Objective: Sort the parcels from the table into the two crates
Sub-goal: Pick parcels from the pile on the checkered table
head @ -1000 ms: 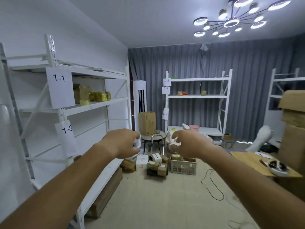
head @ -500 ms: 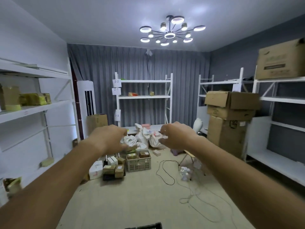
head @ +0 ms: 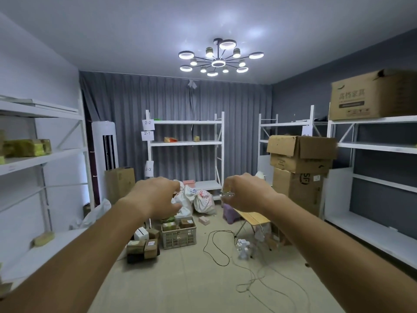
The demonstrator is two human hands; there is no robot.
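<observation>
I see a grey-curtained back wall (head: 176, 123) under a lit ring chandelier (head: 217, 59) — white metal shelving (head: 185, 143) stands against it, with more racks along both side walls. The pale floor (head: 191, 279) carries a loose black cable (head: 216, 247); stacked cardboard boxes (head: 300, 168) rise on the right.

Both forearms are bare to the frame edge, left hand (head: 155, 196) and right hand (head: 246, 193) ungloved.

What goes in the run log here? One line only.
left hand: raised, fingers curled | right hand: raised, pinching small object | crate: on floor, holds parcels
</observation>
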